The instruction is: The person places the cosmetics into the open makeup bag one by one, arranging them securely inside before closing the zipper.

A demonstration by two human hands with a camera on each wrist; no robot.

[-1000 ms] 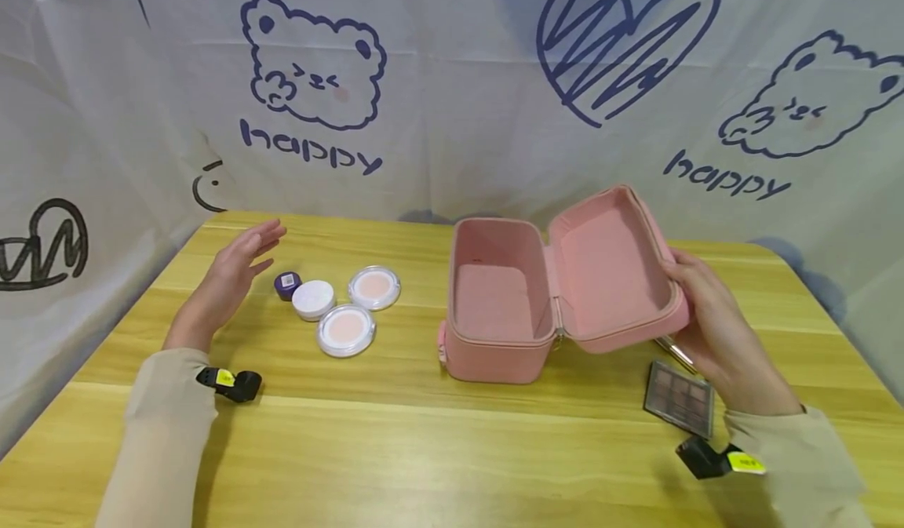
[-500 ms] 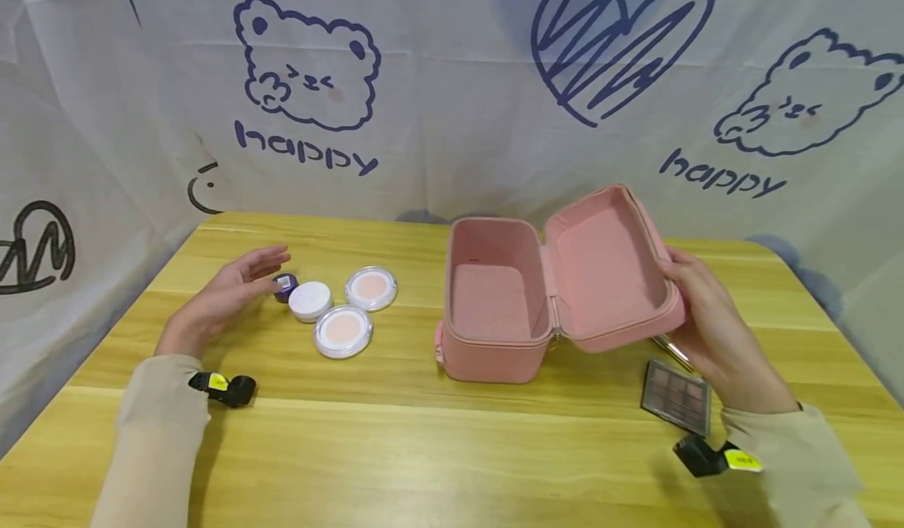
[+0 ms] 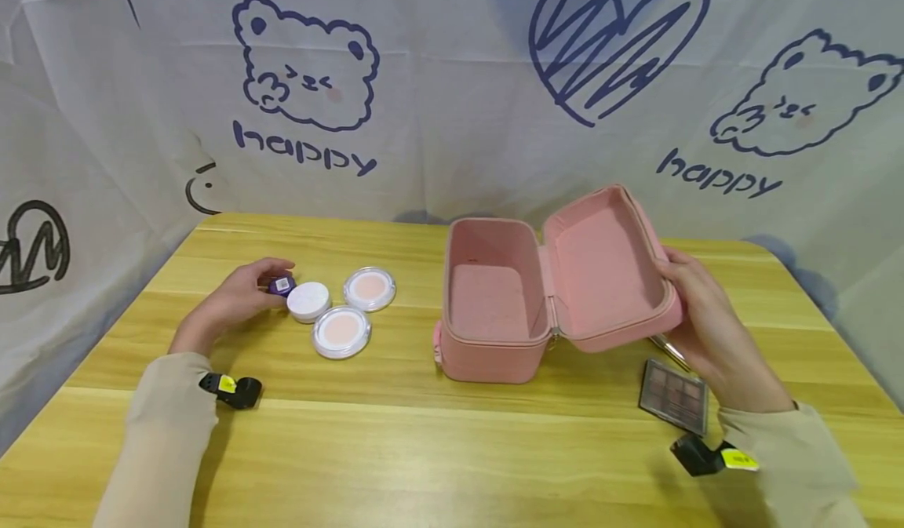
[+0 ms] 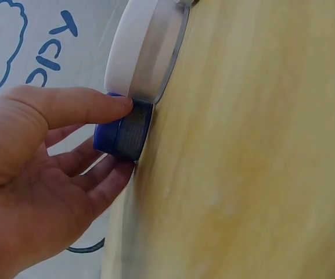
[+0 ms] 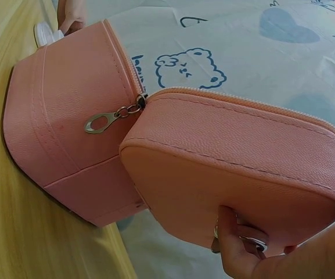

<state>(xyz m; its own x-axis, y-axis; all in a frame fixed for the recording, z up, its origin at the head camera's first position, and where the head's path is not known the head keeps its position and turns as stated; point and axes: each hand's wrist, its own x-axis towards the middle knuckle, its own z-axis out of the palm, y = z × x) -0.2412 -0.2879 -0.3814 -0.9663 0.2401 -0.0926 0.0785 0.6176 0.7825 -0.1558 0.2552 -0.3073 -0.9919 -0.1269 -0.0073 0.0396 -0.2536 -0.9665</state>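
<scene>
My left hand [image 3: 240, 293] pinches a small dark-blue jar [image 4: 123, 133] with a label on its lid, thumb on one side and fingers on the other. The jar sits on the table against a wider white-lidded jar [image 3: 308, 302]. In the head view, a pink cosmetic case [image 3: 494, 362] stands unzipped, its inside bare. Gripping the far edge of its tilted lid [image 3: 610, 269] is my right hand [image 3: 713, 328]. The right wrist view shows the lid's outer face, a zipper pull [image 5: 100, 123] and a finger beside a metal ring fitting [image 5: 253, 241].
Two clear-rimmed round compacts [image 3: 369, 288] lie right of the jars. An eyeshadow palette [image 3: 674, 397] and a thin gold-coloured tube [image 3: 669, 351], partly covered by the lid and hand, lie at right. A printed cloth [image 3: 452, 104] hangs behind the wooden table [image 3: 424, 465].
My left hand has come down beside the small dark-blue jar and its fingers have closed round it. The right hand still holds the lid in nearly the same place.
</scene>
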